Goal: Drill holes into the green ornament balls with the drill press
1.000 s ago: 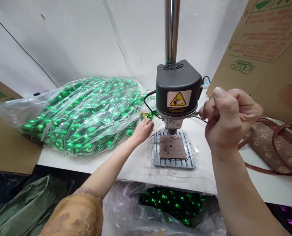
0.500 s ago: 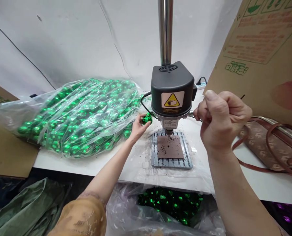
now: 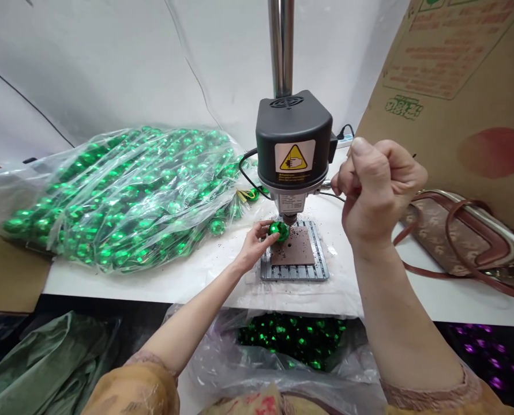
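Plastic bag (image 3: 23, 187) (green balls (image 3: 124, 202) inside)

Small workshop: drill press (image 3: 293, 129) on white table (image 3: 109, 286), bulk-bagged green balls (image 3: 131, 196), cardboard carton (image 3: 438, 109).

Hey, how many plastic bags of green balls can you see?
2: one bag on the table left of the drill, another bag below its near edge. More may be hidden.
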Action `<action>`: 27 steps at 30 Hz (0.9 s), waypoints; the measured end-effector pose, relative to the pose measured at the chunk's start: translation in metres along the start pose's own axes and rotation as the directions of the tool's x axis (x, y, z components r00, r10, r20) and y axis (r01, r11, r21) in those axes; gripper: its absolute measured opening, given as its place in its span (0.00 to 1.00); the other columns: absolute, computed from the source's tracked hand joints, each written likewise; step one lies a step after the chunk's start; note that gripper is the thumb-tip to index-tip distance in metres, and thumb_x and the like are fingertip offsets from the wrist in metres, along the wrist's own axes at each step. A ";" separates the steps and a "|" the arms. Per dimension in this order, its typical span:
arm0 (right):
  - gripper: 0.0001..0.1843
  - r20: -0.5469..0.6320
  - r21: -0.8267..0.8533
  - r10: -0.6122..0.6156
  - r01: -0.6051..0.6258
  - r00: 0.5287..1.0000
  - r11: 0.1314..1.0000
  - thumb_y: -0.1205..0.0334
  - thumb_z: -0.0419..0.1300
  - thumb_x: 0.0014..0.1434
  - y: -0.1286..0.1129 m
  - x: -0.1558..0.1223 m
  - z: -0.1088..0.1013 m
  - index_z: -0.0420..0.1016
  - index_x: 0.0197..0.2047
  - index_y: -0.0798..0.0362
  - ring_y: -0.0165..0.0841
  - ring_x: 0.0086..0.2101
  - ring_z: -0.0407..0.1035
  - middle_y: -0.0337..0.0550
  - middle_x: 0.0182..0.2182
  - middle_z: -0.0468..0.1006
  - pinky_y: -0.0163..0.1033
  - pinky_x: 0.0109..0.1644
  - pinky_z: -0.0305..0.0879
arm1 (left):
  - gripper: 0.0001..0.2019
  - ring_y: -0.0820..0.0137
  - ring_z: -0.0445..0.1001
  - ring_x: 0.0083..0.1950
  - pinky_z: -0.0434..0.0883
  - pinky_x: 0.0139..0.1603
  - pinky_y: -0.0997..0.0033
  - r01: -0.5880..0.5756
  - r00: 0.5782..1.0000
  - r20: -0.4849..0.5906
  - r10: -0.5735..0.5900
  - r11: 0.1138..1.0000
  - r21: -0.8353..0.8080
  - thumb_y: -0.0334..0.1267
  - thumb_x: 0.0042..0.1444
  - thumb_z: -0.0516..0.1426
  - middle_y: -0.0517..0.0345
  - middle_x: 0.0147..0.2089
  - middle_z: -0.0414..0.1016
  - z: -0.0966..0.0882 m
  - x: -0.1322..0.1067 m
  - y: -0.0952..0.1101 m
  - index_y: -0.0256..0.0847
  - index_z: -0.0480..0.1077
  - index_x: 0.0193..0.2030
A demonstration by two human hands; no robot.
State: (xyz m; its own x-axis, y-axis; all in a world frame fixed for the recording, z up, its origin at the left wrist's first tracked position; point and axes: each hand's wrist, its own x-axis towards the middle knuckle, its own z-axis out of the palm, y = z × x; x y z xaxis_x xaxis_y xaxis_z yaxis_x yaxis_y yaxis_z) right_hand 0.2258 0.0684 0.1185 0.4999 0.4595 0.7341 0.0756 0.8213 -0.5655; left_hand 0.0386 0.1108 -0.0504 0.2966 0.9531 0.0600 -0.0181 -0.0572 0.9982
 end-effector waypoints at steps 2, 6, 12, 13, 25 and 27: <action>0.25 0.004 -0.020 -0.009 0.009 1.000 1.000 0.57 0.61 0.62 0.001 0.000 0.000 0.53 0.19 0.50 0.22 0.17 0.50 0.30 0.13 0.54 0.36 0.24 0.52 | 0.28 0.64 0.77 0.50 0.70 0.54 0.62 -0.028 0.999 0.021 0.026 0.997 0.073 0.52 0.51 0.68 0.50 0.48 0.80 0.002 -0.001 -0.001 0.39 0.71 0.54; 0.26 0.013 -0.002 -0.020 0.020 1.000 1.000 0.55 0.61 0.62 0.001 0.000 -0.001 0.52 0.20 0.50 0.22 0.17 0.50 0.30 0.14 0.53 0.36 0.24 0.52 | 0.28 0.62 0.77 0.52 0.71 0.55 0.60 -0.057 0.998 0.035 0.054 0.991 0.119 0.52 0.52 0.67 0.49 0.48 0.80 0.007 -0.003 0.001 0.40 0.70 0.55; 0.26 0.006 -0.017 -0.004 0.004 1.000 1.000 0.55 0.60 0.62 0.001 -0.001 0.000 0.51 0.20 0.50 0.22 0.17 0.49 0.29 0.14 0.54 0.36 0.25 0.51 | 0.27 0.58 0.76 0.55 0.70 0.59 0.56 -0.085 0.996 0.023 0.083 0.979 0.186 0.51 0.49 0.69 0.48 0.50 0.79 0.013 -0.006 -0.004 0.40 0.72 0.53; 0.25 0.006 -0.014 -0.004 0.004 1.000 1.000 0.56 0.60 0.62 0.000 -0.001 0.000 0.51 0.20 0.50 0.22 0.17 0.49 0.29 0.14 0.54 0.36 0.25 0.51 | 0.27 0.57 0.75 0.56 0.69 0.61 0.54 -0.096 0.995 0.020 0.094 0.973 0.208 0.50 0.49 0.69 0.48 0.52 0.78 0.013 -0.006 -0.006 0.41 0.73 0.53; 0.25 0.024 -0.051 -0.014 0.016 1.000 0.999 0.57 0.60 0.62 -0.002 -0.004 -0.002 0.51 0.19 0.50 0.23 0.17 0.49 0.30 0.14 0.52 0.38 0.24 0.51 | 0.29 0.56 0.73 0.62 0.68 0.66 0.52 -0.151 0.976 0.167 0.138 0.986 0.068 0.47 0.50 0.70 0.46 0.59 0.75 0.024 -0.010 -0.018 0.41 0.67 0.55; 0.25 0.024 -0.045 -0.012 0.013 1.000 0.999 0.57 0.60 0.62 -0.001 -0.007 -0.003 0.51 0.19 0.49 0.23 0.16 0.49 0.30 0.13 0.51 0.39 0.23 0.49 | 0.28 0.57 0.73 0.62 0.68 0.66 0.53 -0.146 0.978 0.162 0.134 0.987 0.063 0.46 0.50 0.70 0.46 0.59 0.74 0.023 -0.010 -0.018 0.41 0.66 0.55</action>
State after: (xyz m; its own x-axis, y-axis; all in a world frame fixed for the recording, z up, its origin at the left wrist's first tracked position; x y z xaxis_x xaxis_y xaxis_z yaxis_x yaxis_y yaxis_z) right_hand 0.2253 0.0631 0.1131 0.4778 0.4577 0.7499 0.1207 0.8113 -0.5721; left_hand 0.0582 0.0955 -0.0689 0.4424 0.8759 0.1924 -0.0010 -0.2140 0.9768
